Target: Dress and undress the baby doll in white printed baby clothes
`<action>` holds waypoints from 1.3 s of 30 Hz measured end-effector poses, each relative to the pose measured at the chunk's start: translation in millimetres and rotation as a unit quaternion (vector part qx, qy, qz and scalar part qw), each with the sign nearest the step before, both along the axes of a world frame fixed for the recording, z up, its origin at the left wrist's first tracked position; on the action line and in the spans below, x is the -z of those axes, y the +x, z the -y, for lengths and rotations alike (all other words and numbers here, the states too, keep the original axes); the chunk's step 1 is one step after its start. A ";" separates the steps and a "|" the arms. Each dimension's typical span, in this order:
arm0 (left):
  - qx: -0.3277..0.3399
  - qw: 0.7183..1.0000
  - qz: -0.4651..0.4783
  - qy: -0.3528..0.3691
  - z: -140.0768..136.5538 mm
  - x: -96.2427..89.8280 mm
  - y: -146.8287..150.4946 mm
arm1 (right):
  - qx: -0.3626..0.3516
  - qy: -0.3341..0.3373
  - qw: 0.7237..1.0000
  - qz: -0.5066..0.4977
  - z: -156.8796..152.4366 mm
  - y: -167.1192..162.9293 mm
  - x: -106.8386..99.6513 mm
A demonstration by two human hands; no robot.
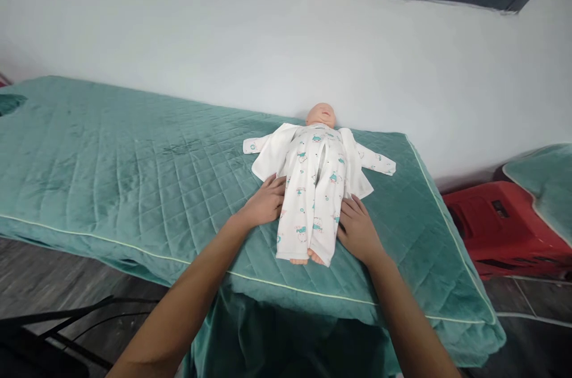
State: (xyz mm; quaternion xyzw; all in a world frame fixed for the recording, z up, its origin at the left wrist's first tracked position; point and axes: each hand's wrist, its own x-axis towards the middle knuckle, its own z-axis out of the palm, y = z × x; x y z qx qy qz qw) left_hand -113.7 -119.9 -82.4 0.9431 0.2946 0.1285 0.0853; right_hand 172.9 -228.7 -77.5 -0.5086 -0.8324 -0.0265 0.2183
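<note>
A baby doll (321, 115) lies on its back on a green quilted cover, its head towards the wall. White printed pants (310, 193) reach from its chest down to its feet, whose toes show at the cuffs. Beneath them a white printed jacket (271, 154) is spread open, both sleeves out to the sides. My left hand (267, 202) rests against the left edge of the pants, fingers stretched out. At the opposite edge my right hand (358, 228) lies with its fingers extended along the cloth. Some fingertips are partly hidden by the pants.
The quilted cover (134, 157) spreads over a long bed against a white wall (223, 44). On the right stands a red plastic container (504, 223), with another green cover (545, 178) beside it. A dark metal frame (75, 321) is at lower left.
</note>
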 end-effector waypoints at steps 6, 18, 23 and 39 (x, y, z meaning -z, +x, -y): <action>0.005 1.000 0.010 0.007 3.1 0.6 3.2 | -0.072 -0.019 0.996 -0.057 -1.7 1.3 -1.1; -0.381 0.888 0.258 0.017 -24.4 11.1 -3.4 | 0.321 0.018 0.898 -0.301 -21.9 32.6 5.4; -0.517 0.844 0.146 0.005 -47.3 6.5 0.8 | 0.402 -0.074 0.889 -0.206 -68.5 60.6 -5.0; -0.531 0.834 0.147 -0.022 -72.2 2.0 -5.4 | 0.003 -0.230 0.793 -0.563 -85.6 0.5 -86.5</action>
